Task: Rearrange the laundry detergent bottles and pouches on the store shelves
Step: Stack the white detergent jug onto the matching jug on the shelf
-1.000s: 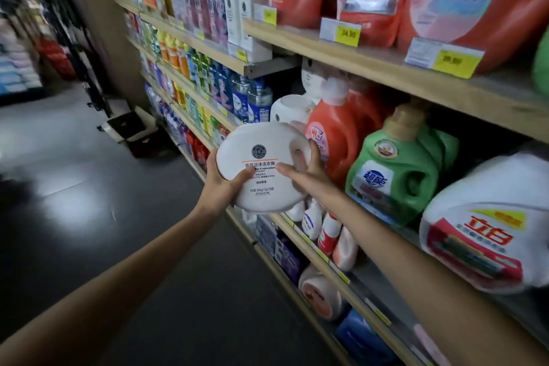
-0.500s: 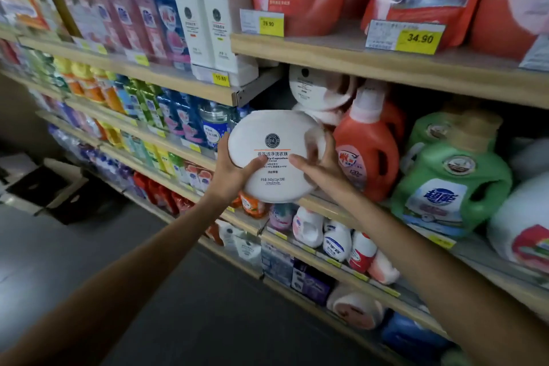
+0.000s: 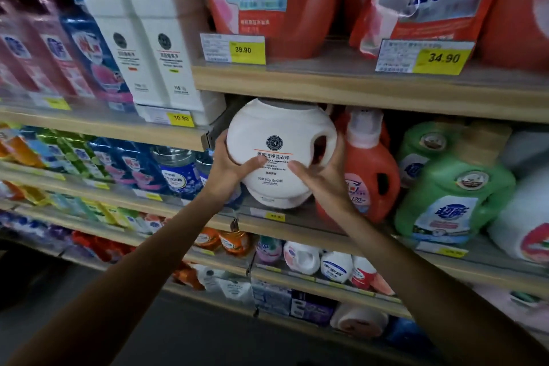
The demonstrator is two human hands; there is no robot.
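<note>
A round white laundry-capsule tub (image 3: 280, 140) with a dark round logo and a handle hole on its right stands upright at the front of the middle shelf (image 3: 297, 221), just under the wooden shelf above. My left hand (image 3: 230, 171) grips its left side, thumb across the label. Against the tub's lower right side lies my right hand (image 3: 322, 180), its fingers curled round it and its thumb on the label. An orange detergent bottle (image 3: 370, 169) with a white cap stands right beside the tub, partly behind my right hand.
A green jug (image 3: 451, 187) and a white jug (image 3: 523, 226) stand further right. Orange jugs and a pouch (image 3: 427, 0) fill the upper shelf, with tall white bottles (image 3: 142, 47) to the left. Small bottles line the shelves below. Dark floor lies at the bottom left.
Both hands carried the white tub up and in onto the middle shelf beside the orange bottle. The view has moved closer to the shelves.
</note>
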